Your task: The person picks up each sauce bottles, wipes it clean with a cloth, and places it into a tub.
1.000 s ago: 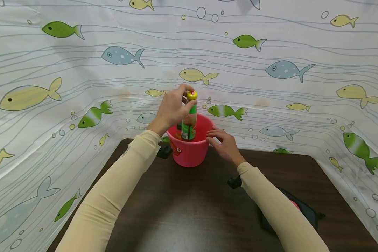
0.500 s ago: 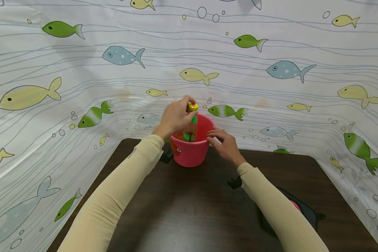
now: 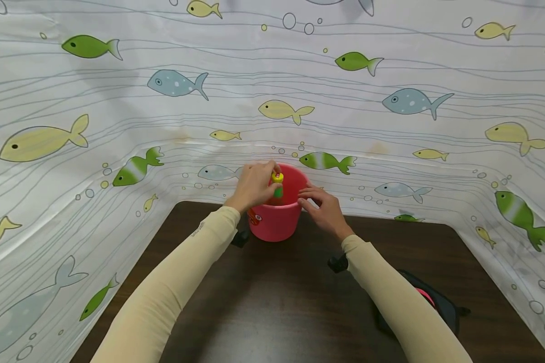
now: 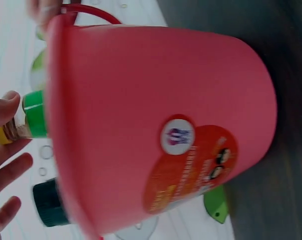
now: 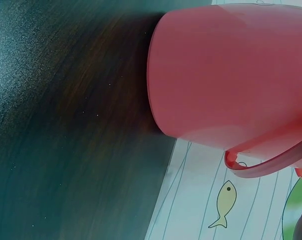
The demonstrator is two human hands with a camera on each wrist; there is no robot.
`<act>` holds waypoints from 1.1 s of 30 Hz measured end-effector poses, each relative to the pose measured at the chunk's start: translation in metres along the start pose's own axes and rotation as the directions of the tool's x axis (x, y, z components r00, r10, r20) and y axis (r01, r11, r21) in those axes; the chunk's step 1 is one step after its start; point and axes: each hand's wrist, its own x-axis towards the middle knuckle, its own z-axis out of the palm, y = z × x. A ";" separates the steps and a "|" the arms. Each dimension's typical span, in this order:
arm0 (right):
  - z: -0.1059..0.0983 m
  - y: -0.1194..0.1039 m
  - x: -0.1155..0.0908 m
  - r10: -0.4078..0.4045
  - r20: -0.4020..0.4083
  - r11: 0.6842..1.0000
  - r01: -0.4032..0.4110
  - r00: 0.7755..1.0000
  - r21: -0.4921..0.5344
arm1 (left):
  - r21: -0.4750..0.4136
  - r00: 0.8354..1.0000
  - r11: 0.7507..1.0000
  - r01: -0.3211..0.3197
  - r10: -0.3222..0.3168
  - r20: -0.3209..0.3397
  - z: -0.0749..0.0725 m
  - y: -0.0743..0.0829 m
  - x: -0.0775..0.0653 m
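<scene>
My left hand (image 3: pixel 256 185) pinches a bottle (image 3: pixel 278 191) by its neck, just under the yellow cap. The bottle has a green label and stands upright, most of it hidden inside a pink bucket (image 3: pixel 272 224). In the left wrist view the bottle's neck (image 4: pixel 35 115) sticks out past the bucket's rim, with thumb and fingers around it. Beside it a dark green cap (image 4: pixel 50 202) also pokes above the rim. My right hand (image 3: pixel 325 208) grips the bucket's right rim, near where its handle (image 5: pixel 270 167) joins.
The bucket stands at the back of a dark wooden table (image 3: pixel 272 297). A black object with a pink part (image 3: pixel 429 297) lies at the right, partly behind my right sleeve. A white fish-patterned sheet (image 3: pixel 236 50) hangs around the back and sides.
My left hand has lowered the bottle into the bucket, so only its top shows now. My right hand has stayed at the rim.
</scene>
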 end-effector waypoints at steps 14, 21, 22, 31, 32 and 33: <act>0.003 -0.004 -0.001 0.041 0.009 0.999 -0.041 0.999 0.012 | 0.034 0.996 0.999 -0.005 0.002 0.093 0.023 -0.009 -0.011; 0.002 -0.004 0.000 0.027 0.002 1.000 -0.027 1.000 0.008 | 0.038 0.995 0.999 -0.011 0.007 0.096 0.023 -0.008 -0.010; 0.002 -0.005 0.000 0.027 0.001 1.000 -0.027 1.000 0.012 | 0.036 0.995 0.999 -0.010 0.007 0.100 0.023 -0.008 -0.010; 0.001 -0.006 -0.001 0.034 0.003 0.999 -0.033 0.999 -0.009 | -0.016 0.993 0.999 0.051 -0.049 0.108 0.020 -0.005 -0.009; 0.001 -0.006 -0.001 0.035 0.004 0.999 -0.035 0.999 -0.013 | -0.025 0.993 0.998 0.057 -0.055 0.105 0.019 -0.004 -0.009; 0.001 -0.007 -0.001 0.039 0.005 0.999 -0.039 0.999 -0.018 | -0.031 0.993 0.998 0.063 -0.060 0.102 0.018 -0.003 -0.009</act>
